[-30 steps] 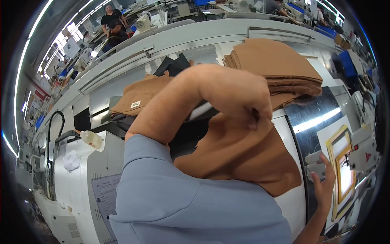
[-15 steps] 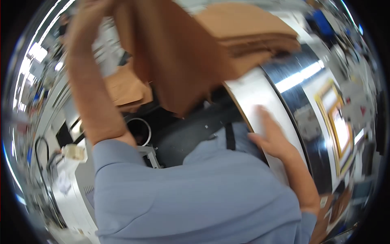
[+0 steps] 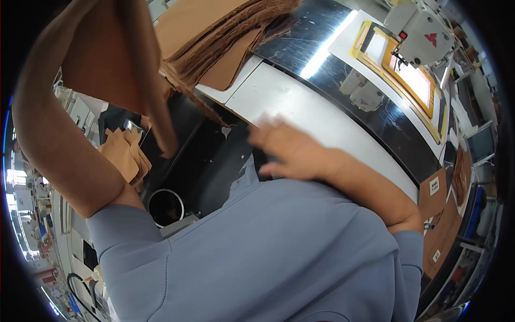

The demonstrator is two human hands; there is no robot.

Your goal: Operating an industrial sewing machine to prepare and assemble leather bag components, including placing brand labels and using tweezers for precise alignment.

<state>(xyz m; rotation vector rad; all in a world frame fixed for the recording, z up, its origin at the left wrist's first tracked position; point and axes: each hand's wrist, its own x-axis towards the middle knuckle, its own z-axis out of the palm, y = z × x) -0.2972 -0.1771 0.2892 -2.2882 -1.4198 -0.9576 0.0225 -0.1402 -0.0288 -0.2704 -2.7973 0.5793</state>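
At the upper left my left forearm (image 3: 59, 145) reaches up and away, and the hand at its end is blurred and mostly cut off by the top edge. From it hangs a large brown leather-like sheet (image 3: 102, 59), its near edge smeared by motion. My right hand (image 3: 289, 147) is over the front edge of the white table (image 3: 306, 102), blurred, fingers stretched out and holding nothing. Just beyond the hanging sheet lies a thick stack of tan-brown sheets (image 3: 204, 27) with rough, frayed edges.
Smaller tan cut pieces (image 3: 126, 153) lie below the hanging sheet. A round metal-rimmed opening (image 3: 166, 207) sits near my left elbow. On the right stands a white sewing machine head (image 3: 421, 37) over a yellow frame (image 3: 407, 75). Brown labelled sheets (image 3: 442, 225) lie at the far right.
My left arm has swung further left, carrying the hanging sheet with it. My right hand has moved left along the table edge. The view has turned toward the right.
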